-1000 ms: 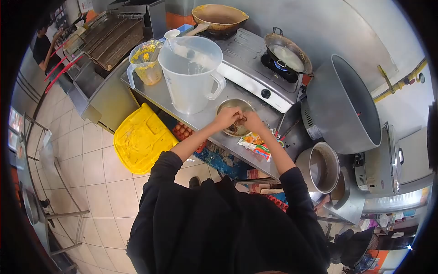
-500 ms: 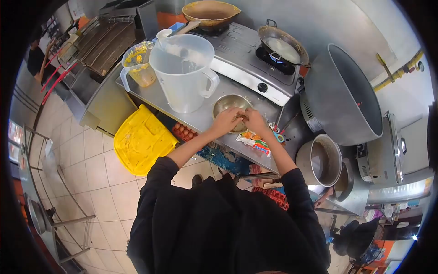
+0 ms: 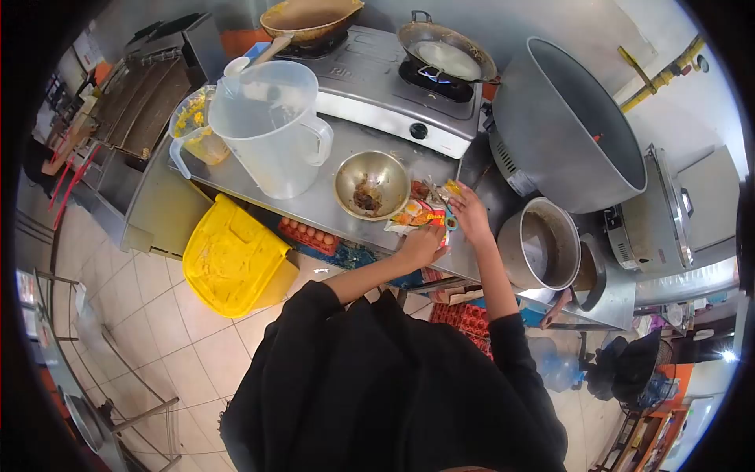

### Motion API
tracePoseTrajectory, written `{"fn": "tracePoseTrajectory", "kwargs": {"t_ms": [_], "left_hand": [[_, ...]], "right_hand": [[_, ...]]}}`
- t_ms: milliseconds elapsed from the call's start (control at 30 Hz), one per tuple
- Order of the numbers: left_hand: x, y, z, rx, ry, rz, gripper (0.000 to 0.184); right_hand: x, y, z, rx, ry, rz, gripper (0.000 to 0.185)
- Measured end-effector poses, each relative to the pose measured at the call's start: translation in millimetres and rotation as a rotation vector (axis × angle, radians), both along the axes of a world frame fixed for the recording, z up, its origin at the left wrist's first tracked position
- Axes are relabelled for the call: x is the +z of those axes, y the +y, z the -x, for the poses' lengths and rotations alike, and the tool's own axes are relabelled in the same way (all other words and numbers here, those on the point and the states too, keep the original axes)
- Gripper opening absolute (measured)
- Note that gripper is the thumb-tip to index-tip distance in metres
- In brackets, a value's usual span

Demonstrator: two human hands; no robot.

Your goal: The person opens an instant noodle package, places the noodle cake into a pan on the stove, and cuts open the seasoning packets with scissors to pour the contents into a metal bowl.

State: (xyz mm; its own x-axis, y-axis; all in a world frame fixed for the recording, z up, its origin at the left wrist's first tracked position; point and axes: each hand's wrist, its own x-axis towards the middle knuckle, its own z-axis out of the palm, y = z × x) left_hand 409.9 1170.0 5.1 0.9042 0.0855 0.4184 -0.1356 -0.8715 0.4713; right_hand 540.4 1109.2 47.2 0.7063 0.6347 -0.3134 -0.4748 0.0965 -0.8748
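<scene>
A round metal bowl [image 3: 377,175] with dark brown bits in it sits on the steel counter. Right of it lie colourful packets [image 3: 421,214] and teal-handled scissors [image 3: 451,223]. My left hand [image 3: 422,247] rests at the lower edge of the packets, its fingers bent together; what they pinch is too small to tell. My right hand [image 3: 469,211] is at the right side of the packets by the scissors, fingers closed near a small yellow piece; its hold is unclear.
A big clear jug [image 3: 271,149] and a stained smaller jug [image 3: 206,145] stand left. Behind is a gas stove [image 3: 393,102] with two pans, the right over a flame. A pot [image 3: 543,244] and large grey cooker [image 3: 566,141] stand right; a yellow bin [image 3: 232,259] is below left.
Both hands have left the bowl and moved right and down to the packets. The bowl's inside now shows. The view has shifted right, so the counter items appear further left.
</scene>
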Motion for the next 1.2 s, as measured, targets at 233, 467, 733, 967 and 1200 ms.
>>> {"fn": "tracePoseTrajectory", "kwargs": {"t_ms": [233, 467, 733, 967, 1200], "left_hand": [[-24, -4, -37, 0.226, 0.202, -0.027, 0.025], [-12, 8, -10, 0.221, 0.119, 0.108, 0.016], [-19, 14, 26, 0.247, 0.007, 0.439, 0.017], [-16, 14, 47, 0.116, 0.004, 0.470, 0.017], [-12, 25, 45, 0.198, 0.010, 0.757, 0.020]], "right_hand": [[-35, -67, 5, -0.106, 0.184, -0.108, 0.031], [-36, -40, 32, -0.098, 0.358, -0.335, 0.029], [-42, -34, 5, -0.258, 0.203, -0.242, 0.033], [-56, -2, -9, -0.120, -0.432, 0.302, 0.030], [0, 4, 31, -0.239, -1.416, 0.448, 0.016]]}}
